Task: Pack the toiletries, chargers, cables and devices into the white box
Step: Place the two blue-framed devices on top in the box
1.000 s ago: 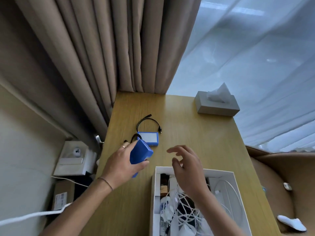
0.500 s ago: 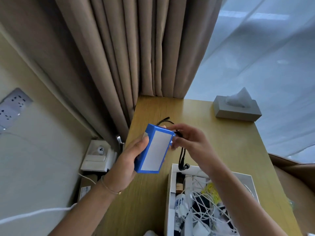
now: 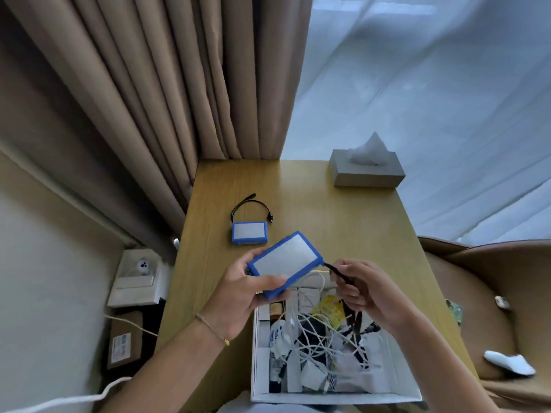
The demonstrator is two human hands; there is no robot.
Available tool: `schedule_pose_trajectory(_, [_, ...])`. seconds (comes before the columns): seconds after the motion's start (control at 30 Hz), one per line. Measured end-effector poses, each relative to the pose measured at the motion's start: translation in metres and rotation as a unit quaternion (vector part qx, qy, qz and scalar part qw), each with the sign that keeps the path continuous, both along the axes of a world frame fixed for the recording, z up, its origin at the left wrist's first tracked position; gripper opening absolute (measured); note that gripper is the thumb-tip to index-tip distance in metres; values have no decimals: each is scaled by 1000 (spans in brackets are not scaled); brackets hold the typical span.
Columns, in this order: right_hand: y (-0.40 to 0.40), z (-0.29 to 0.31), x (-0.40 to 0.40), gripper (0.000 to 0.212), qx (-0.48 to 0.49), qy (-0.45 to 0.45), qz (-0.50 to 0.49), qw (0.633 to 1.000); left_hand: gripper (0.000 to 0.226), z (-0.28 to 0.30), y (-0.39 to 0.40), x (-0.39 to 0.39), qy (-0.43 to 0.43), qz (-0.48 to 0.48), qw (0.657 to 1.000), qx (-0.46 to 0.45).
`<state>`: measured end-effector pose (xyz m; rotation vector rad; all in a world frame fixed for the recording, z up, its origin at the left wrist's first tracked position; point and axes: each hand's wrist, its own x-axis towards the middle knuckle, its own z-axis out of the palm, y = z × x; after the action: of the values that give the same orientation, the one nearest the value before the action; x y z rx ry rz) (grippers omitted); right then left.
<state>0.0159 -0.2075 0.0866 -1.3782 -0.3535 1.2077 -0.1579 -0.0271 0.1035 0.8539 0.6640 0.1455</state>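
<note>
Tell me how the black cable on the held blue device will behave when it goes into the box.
Likely floppy: the black cable bends where the right hand pinches it. It may snag the white cords tangled in the white box. Probably light.

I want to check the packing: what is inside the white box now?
The box holds tangled white cables, a yellow packet, a brown bottle and white pouches. The hands and the cables cover whatever lies deeper.
</note>
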Motion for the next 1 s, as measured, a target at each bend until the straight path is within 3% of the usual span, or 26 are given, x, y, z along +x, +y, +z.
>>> schedule_pose_trajectory(0.1, [-15,-10,4,37,-39,1,34,999,64,-13,-16,11,48,17,999,-15])
schedule_pose_trajectory(0.27, [-22,-27,3,31,-133,-20,44,990,42,-36,-41,32,95,-16,995,-35])
schedule_pose_trajectory(0.47, [-32,-56,9,32,-206,35,-21,978,30,-75,-64,51,138,37,978,-151])
schedule_pose_trajectory(0.73, [-37,-86,14,28,-274,39,-23,961,33,-111,-66,69,228,-8,972,-63])
schedule_pose_trajectory(0.83, [-41,-91,14,22,-302,-6,2,953,36,-122,-67,74,236,-1,970,-61])
schedule_pose_trajectory(1.0, [-46,-102,10,41,-367,-187,62,909,36,-138,-70,77,265,14,963,-43])
